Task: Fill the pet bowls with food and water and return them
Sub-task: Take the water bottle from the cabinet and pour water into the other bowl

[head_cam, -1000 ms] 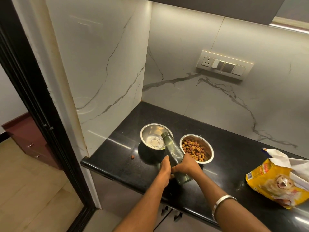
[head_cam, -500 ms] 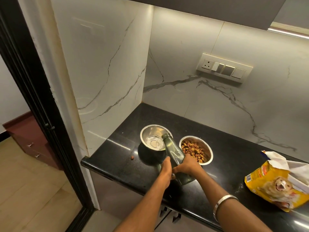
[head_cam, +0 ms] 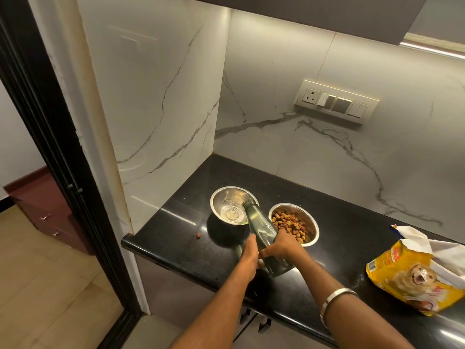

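Two steel pet bowls stand side by side on the black counter (head_cam: 176,238). The left bowl (head_cam: 221,197) holds a little water. The right bowl (head_cam: 310,220) holds brown and yellow kibble. A clear glass bottle (head_cam: 259,227) is tipped forward, its mouth over the left bowl's right rim, and water runs into the bowl. My left hand (head_cam: 249,255) grips the bottle's lower left side. My right hand (head_cam: 283,246) wraps its lower right side, just in front of the kibble bowl.
A torn-open yellow pet food bag (head_cam: 412,275) lies at the counter's right. One kibble piece (head_cam: 198,236) sits loose near the front edge. Marble walls close the left and back; a switch panel (head_cam: 336,102) is on the back wall. A dark door frame (head_cam: 50,137) stands left.
More water has collected in the left bowl. The bottle and both hands have stayed almost where they were, still tilted over the bowl.
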Demonstrator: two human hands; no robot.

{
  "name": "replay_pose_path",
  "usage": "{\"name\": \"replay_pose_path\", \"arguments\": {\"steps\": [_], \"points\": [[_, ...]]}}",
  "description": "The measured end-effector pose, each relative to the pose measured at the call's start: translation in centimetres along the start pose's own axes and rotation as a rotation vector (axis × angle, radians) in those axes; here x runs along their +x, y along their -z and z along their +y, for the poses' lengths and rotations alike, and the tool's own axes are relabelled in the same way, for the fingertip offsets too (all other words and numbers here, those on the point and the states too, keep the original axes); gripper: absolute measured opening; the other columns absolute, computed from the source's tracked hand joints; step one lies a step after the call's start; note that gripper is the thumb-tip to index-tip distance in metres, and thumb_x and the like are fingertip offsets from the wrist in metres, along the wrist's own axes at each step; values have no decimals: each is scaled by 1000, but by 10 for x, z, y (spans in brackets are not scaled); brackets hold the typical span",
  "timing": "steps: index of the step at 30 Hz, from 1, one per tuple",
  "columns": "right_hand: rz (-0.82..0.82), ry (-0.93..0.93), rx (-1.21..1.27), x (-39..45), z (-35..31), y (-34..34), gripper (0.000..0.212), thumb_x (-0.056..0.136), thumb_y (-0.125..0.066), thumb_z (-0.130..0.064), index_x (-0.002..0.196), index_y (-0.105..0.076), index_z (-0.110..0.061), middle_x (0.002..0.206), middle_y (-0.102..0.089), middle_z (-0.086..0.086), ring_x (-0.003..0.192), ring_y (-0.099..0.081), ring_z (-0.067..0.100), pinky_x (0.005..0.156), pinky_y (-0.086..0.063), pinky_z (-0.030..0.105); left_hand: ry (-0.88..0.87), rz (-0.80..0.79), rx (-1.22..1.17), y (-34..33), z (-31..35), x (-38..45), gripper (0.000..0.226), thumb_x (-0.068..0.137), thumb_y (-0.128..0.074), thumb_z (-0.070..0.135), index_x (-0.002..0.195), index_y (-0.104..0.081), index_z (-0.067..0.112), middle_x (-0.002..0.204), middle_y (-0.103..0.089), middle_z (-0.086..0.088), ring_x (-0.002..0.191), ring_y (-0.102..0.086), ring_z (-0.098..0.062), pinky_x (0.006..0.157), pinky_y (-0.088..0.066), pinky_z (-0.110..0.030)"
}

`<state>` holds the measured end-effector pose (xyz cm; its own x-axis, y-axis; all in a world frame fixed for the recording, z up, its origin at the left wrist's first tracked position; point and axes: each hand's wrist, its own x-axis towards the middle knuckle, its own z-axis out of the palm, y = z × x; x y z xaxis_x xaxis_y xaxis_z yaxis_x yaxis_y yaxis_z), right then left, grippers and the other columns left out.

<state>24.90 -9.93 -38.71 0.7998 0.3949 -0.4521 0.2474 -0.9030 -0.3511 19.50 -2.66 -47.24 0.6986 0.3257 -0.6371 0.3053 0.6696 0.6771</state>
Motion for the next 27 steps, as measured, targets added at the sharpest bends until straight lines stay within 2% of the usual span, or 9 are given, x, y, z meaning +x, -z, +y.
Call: {"name": "replay_pose_path", "arguments": {"steps": [4, 9, 12, 16, 19, 20, 23, 27], "points": [[-11, -6, -3, -1, 0, 3, 81, 59, -85, -36, 124, -43, -14, 107, -53, 4, 98, -53, 19, 76, -47, 29, 3, 7, -9, -2, 0, 2, 60, 94, -29, 54, 138, -54, 23, 125, -66, -14, 110, -65, -31, 78, -61, -43], [-15, -6, -6, -2, 0, 7, 78, 61, -84, -35, 125, -43, -14, 108, -54, 4, 96, -54, 18, 74, -46, 28, 14, 3, -28, -3, 2, 4, 62, 90, -33, 56, 137, -56, 22, 125, -66, -15, 113, -65, -33, 69, -61, -40], [-20, -8, -5, -3, 0, 10, 81, 60, -85, -37, 126, -43, -15, 110, -55, 4, 98, -55, 19, 77, -48, 29, 8, -13, -47, -4, 11, -1, 56, 97, -33, 55, 135, -56, 22, 128, -64, -16, 114, -63, -33, 63, -58, -37], [-28, -2, -26, -3, 1, 16, 84, 58, -86, -39, 125, -41, -14, 108, -52, 3, 97, -53, 18, 78, -47, 29, -43, 2, -40, -3, 21, 5, 55, 98, -38, 55, 137, -54, 21, 132, -63, -14, 116, -62, -29, 84, -58, -43], [-27, 4, -22, -3, 3, 20, 83, 62, -85, -38, 128, -40, -14, 107, -50, 3, 96, -52, 17, 78, -46, 27, -70, -26, -18, -3, 28, 4, 50, 99, -42, 51, 138, -51, 21, 130, -64, -13, 106, -65, -25, 74, -59, -40], [-25, 3, -31, -3, 4, 21, 83, 63, -84, -38, 129, -39, -14, 107, -50, 3, 97, -52, 17, 78, -46, 27, -72, -38, -12, -3, 30, 4, 49, 99, -43, 50, 139, -50, 22, 130, -63, -13, 106, -65, -26, 74, -59, -41], [-17, 3, -59, -2, 6, 23, 87, 62, -84, -41, 131, -38, -14, 112, -52, 4, 98, -52, 17, 77, -46, 27, -78, -52, 7, -3, 32, 4, 53, 96, -49, 51, 142, -47, 25, 132, -62, -11, 113, -63, -28, 86, -58, -47], [-20, -6, -63, -3, 6, 27, 85, 62, -84, -39, 129, -40, -13, 112, -55, 5, 97, -54, 18, 76, -47, 27, -89, -36, -13, -7, 28, 8, 49, 96, -51, 49, 138, -50, 24, 126, -65, -10, 111, -65, -28, 90, -56, -50]]}}
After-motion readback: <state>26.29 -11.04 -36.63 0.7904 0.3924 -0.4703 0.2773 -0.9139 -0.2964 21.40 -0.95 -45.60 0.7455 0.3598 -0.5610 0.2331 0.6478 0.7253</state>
